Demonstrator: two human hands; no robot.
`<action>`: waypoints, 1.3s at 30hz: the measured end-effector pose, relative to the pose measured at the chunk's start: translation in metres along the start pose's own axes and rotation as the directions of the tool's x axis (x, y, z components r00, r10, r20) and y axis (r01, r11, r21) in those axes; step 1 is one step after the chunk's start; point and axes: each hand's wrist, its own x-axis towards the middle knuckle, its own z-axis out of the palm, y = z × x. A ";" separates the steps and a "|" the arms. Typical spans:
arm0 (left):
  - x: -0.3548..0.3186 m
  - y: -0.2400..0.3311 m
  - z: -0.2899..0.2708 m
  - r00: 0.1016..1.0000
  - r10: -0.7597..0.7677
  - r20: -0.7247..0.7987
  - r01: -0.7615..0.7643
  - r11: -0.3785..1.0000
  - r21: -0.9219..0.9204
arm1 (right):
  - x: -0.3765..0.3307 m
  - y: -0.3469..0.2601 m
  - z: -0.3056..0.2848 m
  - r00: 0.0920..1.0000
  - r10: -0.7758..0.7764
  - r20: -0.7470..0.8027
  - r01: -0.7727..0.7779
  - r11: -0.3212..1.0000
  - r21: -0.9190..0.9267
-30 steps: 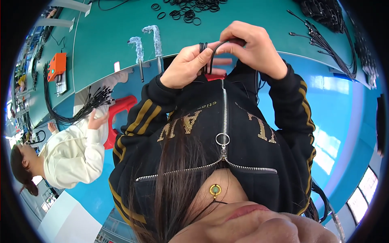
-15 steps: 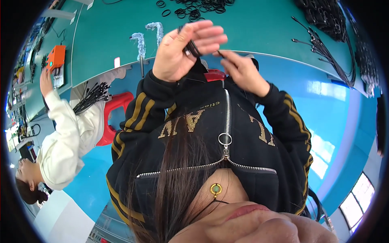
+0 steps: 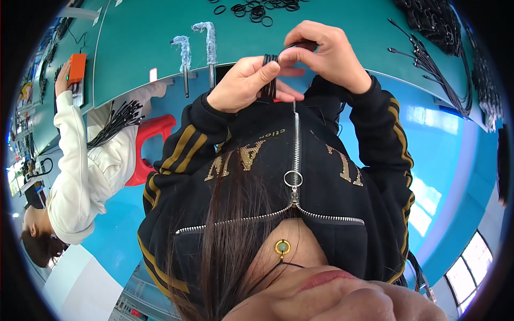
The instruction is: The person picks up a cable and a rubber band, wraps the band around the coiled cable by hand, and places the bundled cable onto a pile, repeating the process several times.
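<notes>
Since the half-second-earlier frame, the right hand (image 3: 334, 56) is coming up and in beside the left hand (image 3: 241, 83), and the left palm, spread open then, is turning and folding inward. Gold studded lettering and a smaller yellowish line of print are showing on the black jacket (image 3: 278, 155), below the fingers toward the body. The coiled black cable (image 3: 270, 59) is sitting around the left fingers, its turns lying side by side and the coil's long axis running roughly up and down the view, crosswise to those fingers. The left thumb is pressing on the turns while the other left fingers are stretching out past them toward the right. The right thumb and forefinger are closing together just beside the coil, apparently pinching the cable's free length, though the dark part under them is hard to make out. The cable is looking smooth, round and flexible. Beyond the fingertips, thin black rings (image 3: 262, 8) are lying loose on the green tabletop (image 3: 150, 37). Left of the fingers, two hooked rods (image 3: 210, 45) are wearing fuzzy pale-blue wrapping over bare, straight shafts. Well to their right, black cables (image 3: 428, 67) are fanning out across the tabletop.
</notes>
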 end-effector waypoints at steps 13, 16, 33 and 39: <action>0.003 0.030 -0.011 0.973 0.225 -0.061 -0.230 0.968 -0.097 | -0.066 0.013 0.045 0.878 0.455 0.149 -0.477 0.801 0.362; 0.012 0.029 -0.012 0.913 0.340 -0.224 -0.368 0.924 -0.098 | -0.079 -0.003 0.052 0.934 0.327 0.144 -0.324 0.945 -0.041; 0.006 -0.001 -0.004 0.978 0.163 -0.132 -0.158 0.986 0.048 | -0.002 0.007 0.020 0.999 0.024 -0.037 -0.018 0.987 0.159; 0.010 0.003 -0.008 0.997 0.026 -0.069 -0.014 0.985 0.173 | -0.009 0.019 0.022 0.930 0.256 0.265 -0.365 0.730 0.577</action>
